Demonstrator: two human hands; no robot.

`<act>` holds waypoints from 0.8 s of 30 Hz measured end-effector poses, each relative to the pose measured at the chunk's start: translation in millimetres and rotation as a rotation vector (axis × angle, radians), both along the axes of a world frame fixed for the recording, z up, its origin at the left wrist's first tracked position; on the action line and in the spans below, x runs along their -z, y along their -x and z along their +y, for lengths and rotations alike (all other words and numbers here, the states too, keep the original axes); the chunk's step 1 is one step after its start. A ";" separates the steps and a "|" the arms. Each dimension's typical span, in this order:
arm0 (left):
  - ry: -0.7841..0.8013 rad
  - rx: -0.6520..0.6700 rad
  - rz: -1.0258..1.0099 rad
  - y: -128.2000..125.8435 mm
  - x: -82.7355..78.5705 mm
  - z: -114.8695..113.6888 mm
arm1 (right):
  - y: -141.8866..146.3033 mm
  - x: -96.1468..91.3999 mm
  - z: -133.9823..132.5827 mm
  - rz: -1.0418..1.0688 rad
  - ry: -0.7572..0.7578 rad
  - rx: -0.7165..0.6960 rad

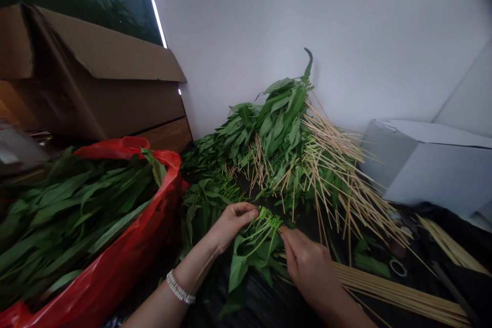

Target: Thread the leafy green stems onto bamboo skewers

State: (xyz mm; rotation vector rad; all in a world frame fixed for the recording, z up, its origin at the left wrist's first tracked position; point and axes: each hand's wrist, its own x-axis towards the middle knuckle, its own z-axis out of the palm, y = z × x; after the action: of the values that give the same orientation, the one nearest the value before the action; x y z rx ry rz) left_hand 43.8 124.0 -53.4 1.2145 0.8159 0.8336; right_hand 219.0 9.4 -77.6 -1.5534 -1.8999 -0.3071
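My left hand (240, 218) pinches the cut stem ends of a small row of leafy greens (265, 223), whose leaves hang down toward me. Close by on the right, my right hand (307, 259) is closed at the same stems, gripping what looks like a thin bamboo skewer; the fingers hide most of it. Behind both hands rises a heap of skewered greens (282, 118), with many bare skewer ends (338, 159) sticking out to the right. More loose leaves (203, 197) lie just beyond my left hand.
At left a red plastic bag (169, 205) bulges with long green leaves (77, 205). An open cardboard box (126, 102) stands behind it. A bundle of bare bamboo skewers (403, 289) lies at right, near a roll of tape (397, 267) and a white box (434, 159).
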 end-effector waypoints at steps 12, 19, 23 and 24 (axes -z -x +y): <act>-0.257 0.309 0.031 -2.8 -7.7 -8.9 | 1.5 -4.5 0.3 -0.096 -0.105 -0.049; -0.217 -0.129 -0.135 18.4 -17.0 11.3 | -18.8 -16.1 -1.3 -0.135 -0.193 -0.062; -0.247 -0.057 -0.120 17.9 -14.7 11.2 | -35.4 -27.0 -2.0 0.037 -0.372 0.042; -0.269 -0.017 -0.105 16.2 -12.0 10.5 | -38.2 -30.7 -2.3 0.080 -0.408 0.091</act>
State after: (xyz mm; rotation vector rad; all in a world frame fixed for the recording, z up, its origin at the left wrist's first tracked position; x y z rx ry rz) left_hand 27.7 134.5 -41.4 1.3873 0.6439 1.0366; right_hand 257.1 7.1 -46.9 -1.3536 -1.5861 -0.6215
